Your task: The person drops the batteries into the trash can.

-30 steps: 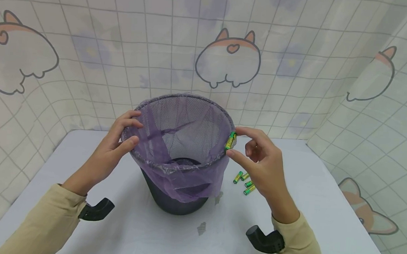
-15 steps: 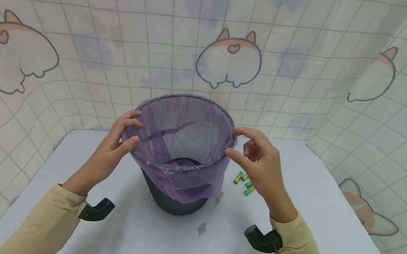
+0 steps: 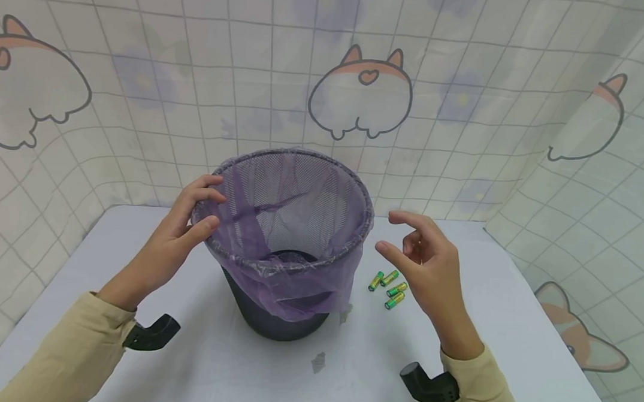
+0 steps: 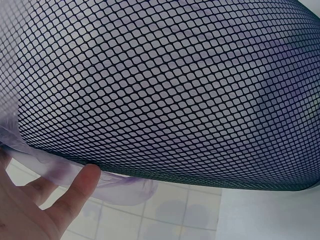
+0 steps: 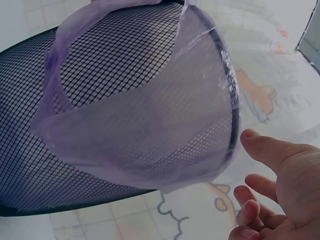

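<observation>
A black wire-mesh wastebasket [image 3: 273, 322] stands on the table, lined with a thin purple bag [image 3: 318, 285] folded over its rim. My left hand [image 3: 177, 230] holds the left side of the rim, fingers over the edge and thumb at the front. In the left wrist view, a fingertip [image 4: 90, 174] meets the mesh. My right hand [image 3: 427, 259] hovers just right of the rim, thumb and index finger spread with nothing between them, the other fingers bent. Below it several green-and-yellow batteries [image 3: 395, 301] lie on the table. Folds of the bag partly hide the basket's bottom.
The white table [image 3: 228, 377] has grey worn patches [image 3: 318, 362] in front of the basket. A tile-patterned curtain [image 3: 464, 153] with cartoon corgis surrounds the back and sides. Each sleeve carries a black wrist camera mount [image 3: 429, 385].
A battery pinched in my right hand at the rim has left its fingers and is out of sight. That hand has then drawn back to the right. The left hand stays put.
</observation>
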Demonstrator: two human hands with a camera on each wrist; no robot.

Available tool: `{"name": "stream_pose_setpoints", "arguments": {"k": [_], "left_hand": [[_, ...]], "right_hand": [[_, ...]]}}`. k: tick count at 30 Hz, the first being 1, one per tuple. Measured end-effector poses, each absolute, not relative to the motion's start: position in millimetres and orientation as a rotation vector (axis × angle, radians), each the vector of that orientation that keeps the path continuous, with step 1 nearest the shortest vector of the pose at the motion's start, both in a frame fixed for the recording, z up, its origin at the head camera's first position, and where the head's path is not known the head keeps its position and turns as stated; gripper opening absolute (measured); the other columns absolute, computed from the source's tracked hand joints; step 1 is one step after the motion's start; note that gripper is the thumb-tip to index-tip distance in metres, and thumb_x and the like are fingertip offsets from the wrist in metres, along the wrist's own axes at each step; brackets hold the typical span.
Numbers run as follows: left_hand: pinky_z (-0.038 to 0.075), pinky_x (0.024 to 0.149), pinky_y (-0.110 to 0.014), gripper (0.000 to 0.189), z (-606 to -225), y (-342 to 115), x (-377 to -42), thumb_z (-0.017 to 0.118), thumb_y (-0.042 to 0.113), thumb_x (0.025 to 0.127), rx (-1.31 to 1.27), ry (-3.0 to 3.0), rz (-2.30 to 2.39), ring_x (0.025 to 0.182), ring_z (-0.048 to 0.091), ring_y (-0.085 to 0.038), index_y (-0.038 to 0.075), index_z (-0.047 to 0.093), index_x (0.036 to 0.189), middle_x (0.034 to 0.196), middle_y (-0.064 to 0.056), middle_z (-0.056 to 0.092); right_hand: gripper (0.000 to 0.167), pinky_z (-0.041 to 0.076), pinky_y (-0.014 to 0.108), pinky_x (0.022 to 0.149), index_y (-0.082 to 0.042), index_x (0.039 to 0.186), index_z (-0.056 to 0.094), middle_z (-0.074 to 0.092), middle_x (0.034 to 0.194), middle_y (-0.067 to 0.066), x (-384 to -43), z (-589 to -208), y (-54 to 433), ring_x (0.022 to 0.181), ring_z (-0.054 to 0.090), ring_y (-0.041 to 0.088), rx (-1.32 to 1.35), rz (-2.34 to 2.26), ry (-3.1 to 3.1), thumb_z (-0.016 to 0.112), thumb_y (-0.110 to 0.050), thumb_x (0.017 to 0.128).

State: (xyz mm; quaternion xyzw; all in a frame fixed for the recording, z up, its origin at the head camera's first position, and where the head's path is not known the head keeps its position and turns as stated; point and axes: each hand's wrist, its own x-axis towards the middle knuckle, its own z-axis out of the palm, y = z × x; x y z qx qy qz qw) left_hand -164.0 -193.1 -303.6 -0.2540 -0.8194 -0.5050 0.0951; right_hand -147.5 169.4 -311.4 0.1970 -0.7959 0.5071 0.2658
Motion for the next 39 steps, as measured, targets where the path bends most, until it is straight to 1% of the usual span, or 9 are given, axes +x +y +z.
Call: {"name": "stream_pose_setpoints", "arguments": {"k": [6, 13, 20, 27, 33, 36, 39], "left_hand": [[0.028, 0.099, -0.077, 0.031, -304.2, -194.1, -163.9, 0.044, 0.011, 0.099, -0.749, -2.429, -1.505, 0.148, 0.013, -0.025, 0.004, 0.04, 0.129, 0.157, 0.004, 0.021], [0.026, 0.099, -0.078, 0.031, -304.5, -194.1, -163.6, 0.044, 0.011, 0.099, -0.747, -2.432, -1.501, 0.148, 0.012, -0.025, 0.006, 0.041, 0.129, 0.157, 0.004, 0.021], [0.026, 0.098, -0.078, 0.031, -304.3, -193.9, -163.4, 0.045, 0.011, 0.098, -0.747, -2.431, -1.493, 0.148, 0.013, -0.025, 0.006, 0.041, 0.128, 0.156, 0.003, 0.022], [0.027, 0.099, -0.077, 0.031, -304.0, -193.5, -163.7, 0.044, 0.012, 0.098, -0.744, -2.432, -1.5, 0.147, 0.015, -0.025, 0.004, 0.04, 0.128, 0.156, 0.005, 0.021], [0.028, 0.099, -0.077, 0.032, -304.0, -193.3, -164.1, 0.044, 0.011, 0.098, -0.746, -2.434, -1.495, 0.146, 0.016, -0.026, 0.004, 0.04, 0.129, 0.156, 0.005, 0.021], [0.028, 0.099, -0.077, 0.031, -304.1, -193.3, -164.3, 0.044, 0.011, 0.099, -0.749, -2.432, -1.501, 0.146, 0.016, -0.026, 0.003, 0.04, 0.129, 0.156, 0.004, 0.021], [0.028, 0.099, -0.077, 0.031, -304.0, -193.3, -164.2, 0.044, 0.012, 0.099, -0.75, -2.432, -1.503, 0.146, 0.016, -0.026, 0.003, 0.039, 0.129, 0.156, 0.004, 0.021]], "right_hand": [[0.044, 0.036, 0.02, 0.053, -0.012, 0.119, 0.066, 0.058, 0.1, -0.011, -148.1, -317.8, 174.8, 0.068, 0.043, 0.008, 0.497, 1.366, -2.165, 0.077, -0.001, 0.077], [0.048, 0.035, 0.019, 0.053, -0.011, 0.12, 0.065, 0.057, 0.102, -0.014, -150.0, -326.0, 178.0, 0.068, 0.043, 0.006, 0.478, 1.355, -2.174, 0.078, 0.001, 0.075], [0.045, 0.036, 0.02, 0.054, -0.013, 0.119, 0.066, 0.058, 0.102, -0.012, -148.6, -326.3, 179.8, 0.067, 0.043, 0.007, 0.45, 1.35, -2.201, 0.077, -0.003, 0.078], [0.044, 0.036, 0.019, 0.054, -0.015, 0.119, 0.066, 0.06, 0.106, -0.013, -149.3, -329.8, 181.4, 0.068, 0.043, 0.007, 0.428, 1.367, -2.21, 0.077, -0.003, 0.078], [0.046, 0.036, 0.019, 0.054, -0.014, 0.12, 0.066, 0.058, 0.105, -0.014, -151.2, -334.6, 182.7, 0.068, 0.043, 0.006, 0.417, 1.371, -2.215, 0.078, -0.003, 0.077], [0.045, 0.036, 0.019, 0.054, -0.014, 0.12, 0.066, 0.059, 0.105, -0.011, -151.2, -335.8, 183.3, 0.068, 0.043, 0.006, 0.408, 1.38, -2.221, 0.078, -0.004, 0.077], [0.046, 0.036, 0.019, 0.054, -0.013, 0.12, 0.065, 0.061, 0.109, -0.005, -151.5, -337.5, 183.8, 0.068, 0.043, 0.006, 0.405, 1.384, -2.227, 0.078, -0.003, 0.077]]}}
